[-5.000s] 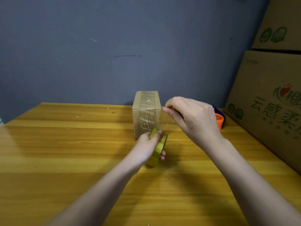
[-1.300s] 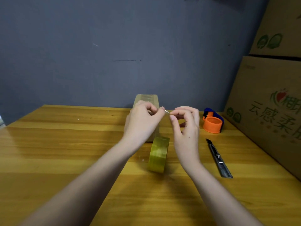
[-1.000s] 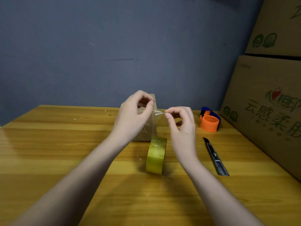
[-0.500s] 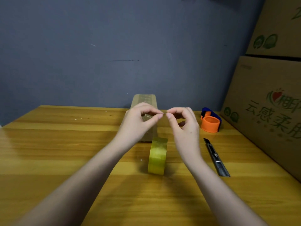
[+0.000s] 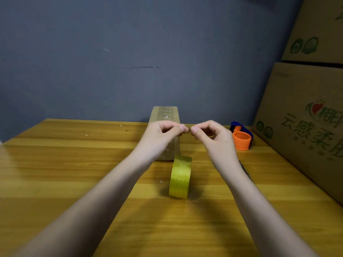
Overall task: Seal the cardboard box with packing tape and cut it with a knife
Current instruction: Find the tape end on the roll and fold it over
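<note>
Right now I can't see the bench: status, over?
Left hand and right hand pinched together above the small box. Tape roll on edge, untouched. Knife mostly hidden behind right forearm. Nothing blocking.

The big carton point(image 5: 304, 127) at the right carries green Chinese characters, "云感柔" readable, cut off at the frame edge, under a red heart logo. Print on the small box's point(image 5: 165, 115) tape is illegible.
</note>
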A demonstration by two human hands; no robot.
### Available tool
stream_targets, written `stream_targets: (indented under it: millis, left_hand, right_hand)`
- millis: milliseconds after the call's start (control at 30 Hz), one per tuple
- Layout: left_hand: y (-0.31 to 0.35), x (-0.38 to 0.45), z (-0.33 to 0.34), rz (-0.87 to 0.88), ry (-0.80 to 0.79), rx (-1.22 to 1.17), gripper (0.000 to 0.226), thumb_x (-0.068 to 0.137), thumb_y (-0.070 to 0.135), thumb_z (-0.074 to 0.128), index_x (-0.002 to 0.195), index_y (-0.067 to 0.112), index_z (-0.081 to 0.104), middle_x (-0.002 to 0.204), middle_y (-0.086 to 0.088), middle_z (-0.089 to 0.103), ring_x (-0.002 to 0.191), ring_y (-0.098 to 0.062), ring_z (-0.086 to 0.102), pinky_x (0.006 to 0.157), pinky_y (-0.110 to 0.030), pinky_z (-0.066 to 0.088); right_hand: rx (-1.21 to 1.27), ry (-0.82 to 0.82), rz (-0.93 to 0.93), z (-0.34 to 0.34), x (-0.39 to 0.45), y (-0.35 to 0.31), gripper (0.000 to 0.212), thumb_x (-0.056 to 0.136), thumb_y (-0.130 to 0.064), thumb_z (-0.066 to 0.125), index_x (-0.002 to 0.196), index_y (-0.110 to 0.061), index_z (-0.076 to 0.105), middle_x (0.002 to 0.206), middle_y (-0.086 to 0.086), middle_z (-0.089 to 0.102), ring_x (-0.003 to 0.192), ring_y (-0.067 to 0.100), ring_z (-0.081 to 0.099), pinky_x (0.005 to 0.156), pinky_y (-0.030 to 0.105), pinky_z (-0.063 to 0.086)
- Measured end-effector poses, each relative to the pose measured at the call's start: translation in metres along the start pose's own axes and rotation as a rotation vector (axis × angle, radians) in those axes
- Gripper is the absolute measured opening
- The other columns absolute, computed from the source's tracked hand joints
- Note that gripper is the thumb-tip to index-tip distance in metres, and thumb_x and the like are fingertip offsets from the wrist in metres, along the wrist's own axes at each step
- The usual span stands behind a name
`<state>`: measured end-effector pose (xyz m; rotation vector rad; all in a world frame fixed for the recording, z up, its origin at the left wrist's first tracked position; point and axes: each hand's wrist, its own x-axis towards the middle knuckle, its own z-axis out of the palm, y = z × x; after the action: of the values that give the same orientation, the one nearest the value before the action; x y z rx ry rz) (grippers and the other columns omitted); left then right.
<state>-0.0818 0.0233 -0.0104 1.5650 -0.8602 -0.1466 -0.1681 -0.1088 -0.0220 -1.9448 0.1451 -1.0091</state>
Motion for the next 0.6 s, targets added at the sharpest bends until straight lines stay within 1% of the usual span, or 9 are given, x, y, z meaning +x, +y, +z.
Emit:
stream_targets:
  millis: [67, 133, 167, 267, 400, 500, 600]
  left_hand:
    - [-0.0032, 0.0022, -0.0012, 0.075, 0.036, 0.142, 0.016, 0.090, 0.024, 0.060, 0.083, 0.024, 0.075, 0.085, 0.010, 0.073, 0.089, -0.006, 0.067, 0.087, -0.028, 0.052]
    - [-0.0060, 0.0030, -0.0027, 0.168, 0.103, 0.371, 0.019, 0.087, 0.038, 0.058, 0.082, 0.028, 0.074, 0.087, 0.009, 0.072, 0.088, -0.012, 0.066, 0.082, -0.040, 0.053]
    - [-0.0066, 0.0028, -0.0031, 0.198, 0.130, 0.457, 0.021, 0.086, 0.041, 0.056, 0.081, 0.029, 0.073, 0.087, 0.010, 0.070, 0.087, -0.013, 0.064, 0.079, -0.041, 0.052]
    - [-0.0062, 0.0016, -0.0028, 0.250, 0.154, 0.554, 0.021, 0.089, 0.039, 0.055, 0.080, 0.026, 0.068, 0.086, 0.009, 0.065, 0.085, -0.014, 0.061, 0.076, -0.041, 0.050]
    - [-0.0071, 0.0017, -0.0028, 0.307, 0.143, 0.570, 0.020, 0.089, 0.038, 0.054, 0.073, 0.028, 0.056, 0.082, 0.009, 0.059, 0.081, -0.015, 0.057, 0.074, -0.038, 0.049]
    - [-0.0097, 0.0037, -0.0031, 0.334, 0.114, 0.601, 0.023, 0.089, 0.042, 0.048, 0.071, 0.028, 0.048, 0.079, 0.007, 0.055, 0.078, -0.017, 0.054, 0.071, -0.038, 0.047]
    - [-0.0094, 0.0024, -0.0009, 0.349, 0.094, 0.639, 0.025, 0.094, 0.039, 0.044, 0.073, 0.026, 0.044, 0.078, 0.005, 0.053, 0.076, -0.019, 0.052, 0.068, -0.038, 0.044]
  right_hand:
    - [-0.066, 0.018, -0.033, -0.0019, 0.0009, 0.0016, 0.007, 0.084, -0.022, 0.068, 0.082, -0.017, 0.072, 0.075, -0.012, 0.069, 0.074, 0.004, 0.064, 0.071, 0.023, 0.052]
    - [-0.117, 0.013, -0.071, -0.0034, 0.0025, 0.0015, 0.008, 0.084, -0.024, 0.068, 0.080, -0.018, 0.073, 0.075, -0.010, 0.070, 0.075, 0.007, 0.065, 0.071, 0.023, 0.052]
    - [-0.122, 0.006, -0.079, -0.0038, 0.0036, 0.0012, 0.008, 0.084, -0.023, 0.069, 0.079, -0.018, 0.073, 0.075, -0.009, 0.070, 0.075, 0.007, 0.065, 0.070, 0.022, 0.052]
    - [-0.083, -0.025, -0.068, -0.0040, 0.0069, 0.0016, 0.006, 0.084, -0.021, 0.069, 0.079, -0.019, 0.071, 0.073, -0.008, 0.070, 0.075, 0.010, 0.066, 0.071, 0.025, 0.053]
    - [-0.086, -0.087, -0.057, -0.0065, 0.0082, 0.0024, 0.005, 0.086, -0.021, 0.066, 0.082, -0.020, 0.069, 0.077, -0.008, 0.069, 0.080, 0.011, 0.065, 0.075, 0.036, 0.054]
    - [-0.076, -0.100, -0.062, -0.0065, 0.0072, 0.0012, 0.006, 0.088, -0.021, 0.065, 0.083, -0.021, 0.068, 0.077, -0.008, 0.068, 0.080, 0.010, 0.065, 0.076, 0.038, 0.054]
    - [-0.081, -0.106, -0.067, -0.0044, 0.0056, 0.0000, 0.007, 0.089, -0.021, 0.063, 0.083, -0.022, 0.066, 0.077, -0.009, 0.067, 0.080, 0.011, 0.064, 0.077, 0.040, 0.054]
